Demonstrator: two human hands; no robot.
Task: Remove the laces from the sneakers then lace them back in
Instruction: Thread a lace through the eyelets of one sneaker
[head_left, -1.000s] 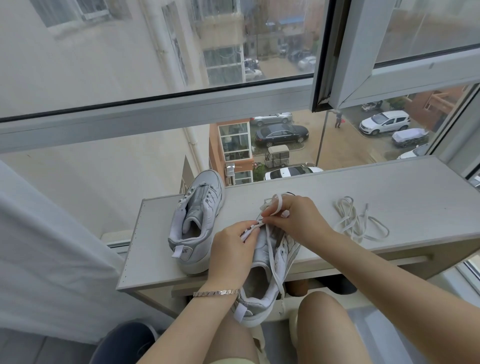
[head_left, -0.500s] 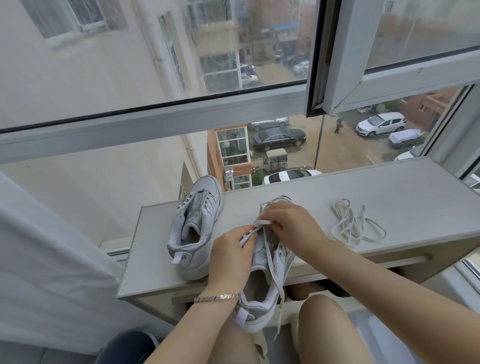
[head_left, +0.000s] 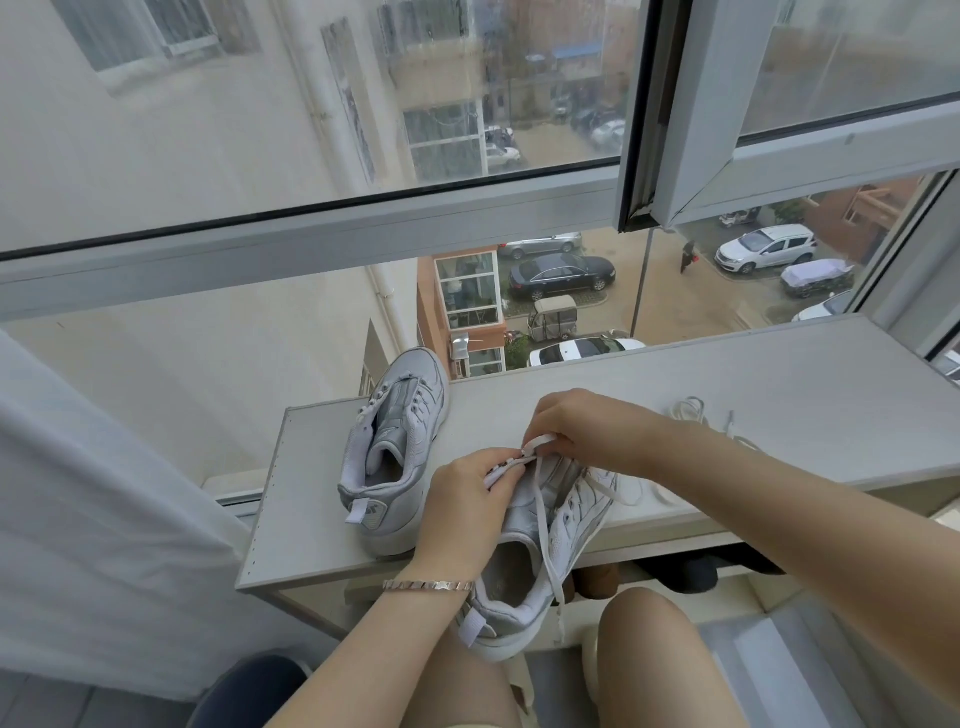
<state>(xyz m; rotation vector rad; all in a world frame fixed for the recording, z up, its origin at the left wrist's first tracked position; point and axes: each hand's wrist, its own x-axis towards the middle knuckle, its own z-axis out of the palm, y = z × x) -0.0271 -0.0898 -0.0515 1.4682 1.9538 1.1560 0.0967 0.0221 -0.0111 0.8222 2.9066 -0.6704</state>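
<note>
Pulled tighter, lace (head_left: 541, 442) pinched by right hand (head_left: 589, 430), over sneaker (head_left: 571, 527)

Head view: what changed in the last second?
The right hand lowered its pinched lace from a raised loop to just beside the left hand. Unchanged: the left hand grips the near sneaker; the other sneaker and the spare lace lie on the shelf.

The sneakers (head_left: 395, 452) look smooth, perhaps synthetic leather; lace (head_left: 541, 512) flat cloth; shelf (head_left: 753, 395) matt wood-grain; bracelet (head_left: 428, 585) shiny metal.
</note>
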